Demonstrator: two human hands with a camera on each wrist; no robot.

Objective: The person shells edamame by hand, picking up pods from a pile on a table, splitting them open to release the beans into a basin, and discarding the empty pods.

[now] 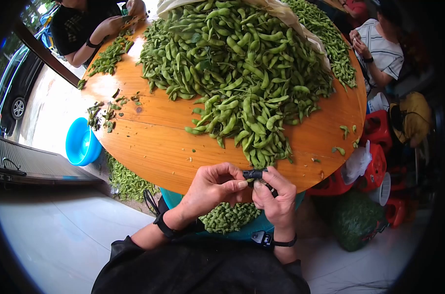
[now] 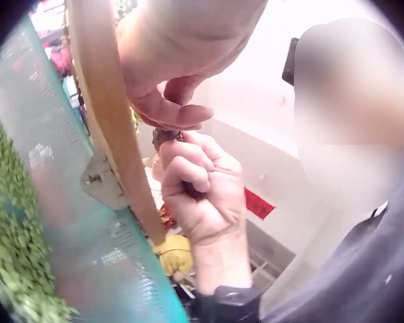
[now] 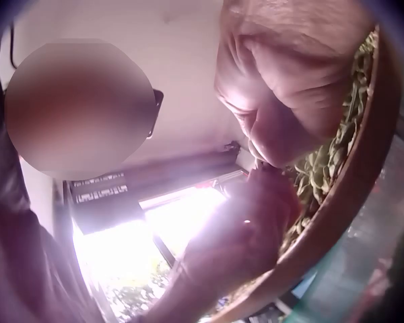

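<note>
Over the near edge of the round wooden table (image 1: 158,147), my two hands meet close together. My left hand (image 1: 210,188) pinches a small green edamame pod (image 1: 250,180) between thumb and forefinger. Curled fingers of my right hand (image 1: 276,198) hold a small black tool (image 1: 254,174) against the pod's end; its kind I cannot tell. In the left wrist view something dark (image 2: 167,136) shows between the fingertips. Just beyond the hands rises a big heap of edamame pods (image 1: 247,73). Beneath them, a teal basket (image 1: 171,198) holds more pods (image 1: 229,217).
A blue basin (image 1: 82,142) stands on the left, near pods spread on the floor (image 1: 127,181). Leaf scraps (image 1: 104,115) lie on the table. Red stools (image 1: 372,166) and a green bag (image 1: 355,220) are at right. Other people sit across the table.
</note>
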